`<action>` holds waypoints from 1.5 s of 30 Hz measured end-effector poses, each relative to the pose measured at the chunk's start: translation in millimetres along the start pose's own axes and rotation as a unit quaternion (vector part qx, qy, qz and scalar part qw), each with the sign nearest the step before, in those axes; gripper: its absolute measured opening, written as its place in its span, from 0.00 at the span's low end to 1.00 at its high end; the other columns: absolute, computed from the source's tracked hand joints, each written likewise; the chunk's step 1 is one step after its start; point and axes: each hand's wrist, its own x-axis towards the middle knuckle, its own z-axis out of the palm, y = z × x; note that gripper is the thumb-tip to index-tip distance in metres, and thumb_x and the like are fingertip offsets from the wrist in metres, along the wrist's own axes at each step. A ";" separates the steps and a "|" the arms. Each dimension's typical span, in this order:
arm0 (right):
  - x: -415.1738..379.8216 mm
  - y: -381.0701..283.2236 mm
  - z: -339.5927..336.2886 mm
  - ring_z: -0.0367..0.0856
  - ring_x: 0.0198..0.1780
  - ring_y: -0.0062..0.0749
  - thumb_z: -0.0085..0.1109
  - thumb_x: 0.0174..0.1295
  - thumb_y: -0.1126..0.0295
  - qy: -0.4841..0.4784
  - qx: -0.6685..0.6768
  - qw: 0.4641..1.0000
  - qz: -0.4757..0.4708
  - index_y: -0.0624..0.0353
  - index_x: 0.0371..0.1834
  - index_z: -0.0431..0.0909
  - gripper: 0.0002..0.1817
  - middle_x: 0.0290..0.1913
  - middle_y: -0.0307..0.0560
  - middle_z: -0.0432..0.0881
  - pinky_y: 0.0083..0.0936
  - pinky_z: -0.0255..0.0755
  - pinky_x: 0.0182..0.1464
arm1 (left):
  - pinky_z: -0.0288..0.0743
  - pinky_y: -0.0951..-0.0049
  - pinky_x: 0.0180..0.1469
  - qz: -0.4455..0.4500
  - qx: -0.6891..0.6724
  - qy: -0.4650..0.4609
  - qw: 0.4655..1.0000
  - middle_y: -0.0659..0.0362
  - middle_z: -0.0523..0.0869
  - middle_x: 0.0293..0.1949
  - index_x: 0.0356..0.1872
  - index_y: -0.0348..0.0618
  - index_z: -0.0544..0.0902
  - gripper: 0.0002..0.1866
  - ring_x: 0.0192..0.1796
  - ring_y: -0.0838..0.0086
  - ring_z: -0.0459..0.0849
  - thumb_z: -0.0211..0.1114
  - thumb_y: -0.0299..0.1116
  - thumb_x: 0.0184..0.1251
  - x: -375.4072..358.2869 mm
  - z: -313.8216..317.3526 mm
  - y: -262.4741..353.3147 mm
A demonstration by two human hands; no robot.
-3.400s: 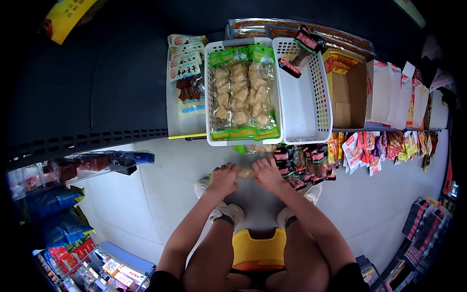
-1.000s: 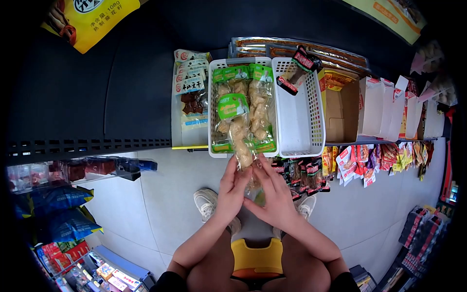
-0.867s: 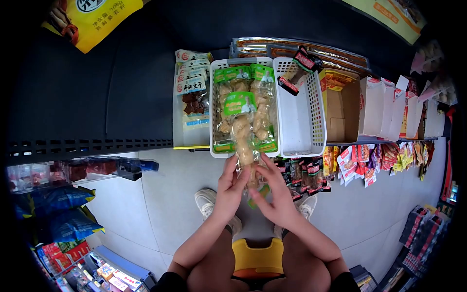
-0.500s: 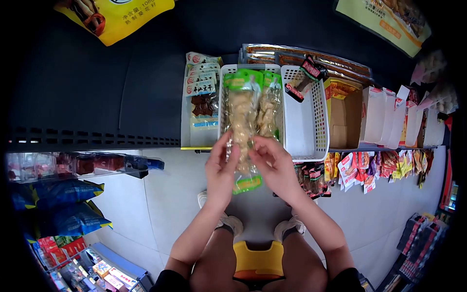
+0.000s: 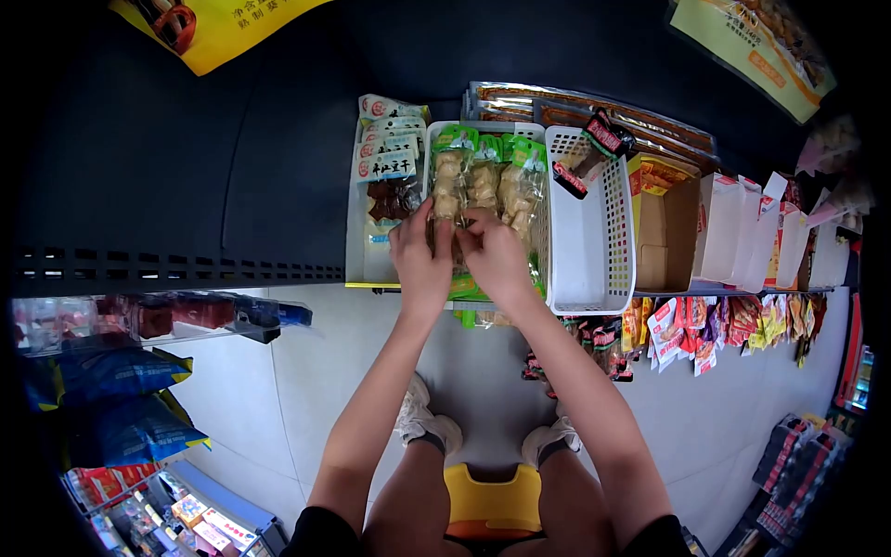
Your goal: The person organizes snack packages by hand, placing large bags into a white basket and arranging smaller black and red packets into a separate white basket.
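A clear packet of pale food with a green top [image 5: 447, 181] lies at the left side of a white perforated basket [image 5: 546, 223]. My left hand [image 5: 423, 265] grips this packet near its middle, fingers closed on it. On the packet's right side, my right hand [image 5: 495, 260] has its fingers bent and pressed together; what they hold is hidden. Two similar green-topped packets [image 5: 520, 190] rest beside it in the same basket. Lower packet ends show green beneath and between my hands.
Bean-curd packets [image 5: 388, 167] fill a white tray on the left. A white basket [image 5: 587, 251] with a dark packet [image 5: 594, 148] stands right, then open boxes [image 5: 665, 227]. Small packets [image 5: 687, 325] hang below the shelf. A yellow stool [image 5: 492, 501] is between the legs.
Both hands have moved up and forward, and the packet that they held above the basket is now down in it, at the left. More of the neighbouring packets shows.
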 end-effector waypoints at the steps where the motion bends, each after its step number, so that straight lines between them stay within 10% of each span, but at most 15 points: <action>1: 1.0 -2.0 -1.8 0.76 0.29 0.52 0.52 0.49 0.73 -0.013 -0.034 0.999 0.008 0.64 0.37 0.72 0.11 0.26 0.59 0.77 0.39 0.70 0.32 | 0.60 0.63 0.51 -0.001 -0.001 -0.001 1.000 0.50 0.75 0.40 0.49 0.37 0.71 0.18 0.44 0.57 0.68 0.56 0.29 0.55 -0.6 1.4 -1.0; 12: 0.7 -1.3 2.0 0.76 0.24 0.47 0.55 0.48 0.70 -0.003 -0.146 0.989 -0.011 0.64 0.40 0.69 0.16 0.20 0.53 0.77 0.38 0.69 0.27 | 0.58 0.63 0.53 0.044 0.057 0.024 0.997 0.51 0.69 0.47 0.48 0.37 0.71 0.19 0.49 0.57 0.65 0.57 0.29 0.54 -7.5 5.4 -11.8; 17: -15.2 -6.9 -16.3 0.63 0.56 0.44 0.54 0.46 0.72 -0.009 -0.168 0.974 -0.149 0.63 0.47 0.66 0.22 0.52 0.59 0.66 0.37 0.62 0.52 | 0.57 0.62 0.57 0.133 0.097 -0.012 0.986 0.49 0.67 0.53 0.50 0.38 0.70 0.18 0.56 0.56 0.63 0.54 0.28 0.57 -5.0 -2.7 -13.5; 26: -34.6 16.1 -24.6 0.47 0.66 0.42 0.59 0.43 0.67 -0.070 -0.261 0.946 -0.181 0.61 0.58 0.57 0.36 0.63 0.53 0.52 0.44 0.41 0.63 | 0.48 0.57 0.62 0.191 0.131 -0.132 0.964 0.48 0.57 0.62 0.56 0.39 0.64 0.21 0.65 0.56 0.52 0.49 0.32 0.62 -15.1 -3.3 -1.6; 32: -53.9 5.8 -64.9 0.44 0.67 0.40 0.65 0.37 0.60 -0.149 -0.275 0.935 -0.166 0.60 0.60 0.53 0.45 0.64 0.53 0.49 0.43 0.37 0.65 | 0.37 0.53 0.64 0.174 0.201 -0.270 0.925 0.52 0.43 0.66 0.64 0.50 0.49 0.53 0.68 0.58 0.40 0.67 0.57 0.35 -21.7 -40.8 7.0; 45: -45.7 15.0 -65.9 0.47 0.66 0.40 0.69 0.32 0.65 -0.098 -0.322 0.930 -0.147 0.55 0.62 0.52 0.49 0.65 0.50 0.49 0.42 0.42 0.64 | 0.46 0.53 0.63 0.190 0.193 -0.256 0.928 0.51 0.43 0.66 0.64 0.51 0.50 0.52 0.67 0.56 0.44 0.71 0.45 0.33 -19.9 -28.3 -3.2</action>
